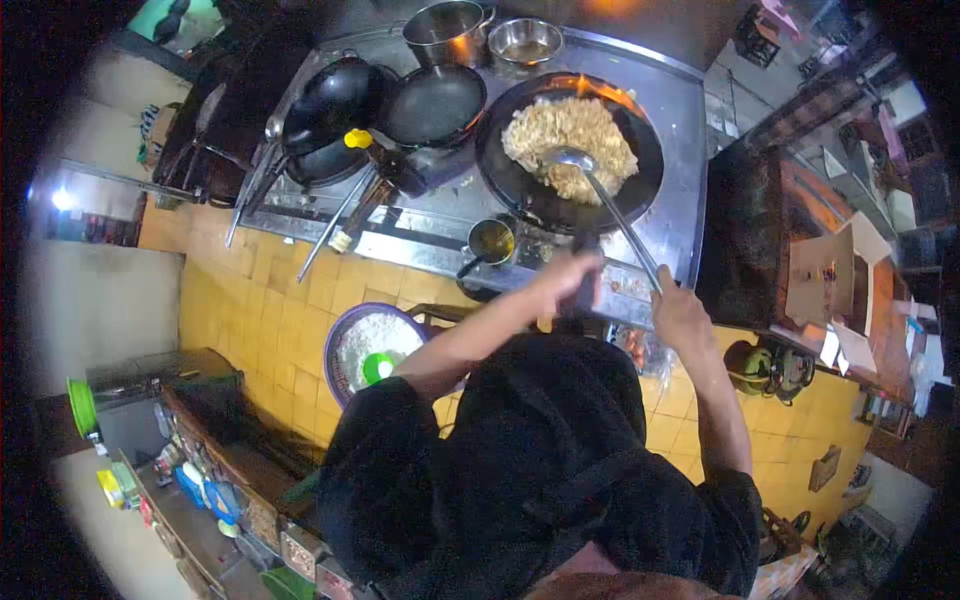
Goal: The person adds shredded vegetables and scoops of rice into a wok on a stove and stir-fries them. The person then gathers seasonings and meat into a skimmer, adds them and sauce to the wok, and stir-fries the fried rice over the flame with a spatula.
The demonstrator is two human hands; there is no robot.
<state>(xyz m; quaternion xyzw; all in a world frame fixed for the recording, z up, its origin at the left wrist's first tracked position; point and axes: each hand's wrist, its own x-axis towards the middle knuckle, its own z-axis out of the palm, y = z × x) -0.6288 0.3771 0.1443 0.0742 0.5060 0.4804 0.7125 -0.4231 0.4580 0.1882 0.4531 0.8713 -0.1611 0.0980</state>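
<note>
A large black wok (493, 178) full of fried rice (560, 130) sits on the metal stove, with flames at its far rim. My right hand (683, 318) is wrapped round the long metal handle of a ladle (625, 222), whose bowl rests in the rice. My left hand (568, 282), a little smeared by motion, is closed at the near side of the wok, on its dark handle. A small pot (491, 240) with yellowish contents stands to the left of that hand, at the stove's front.
Left on the stove are a black frying pan (435, 105), another dark wok (335, 110) and a bottle with a yellow cap (357, 139). A steel pot (445, 35) and steel bowl (526, 42) stand behind. A purple basin (333, 340) holds white rice and a green bowl (378, 367).
</note>
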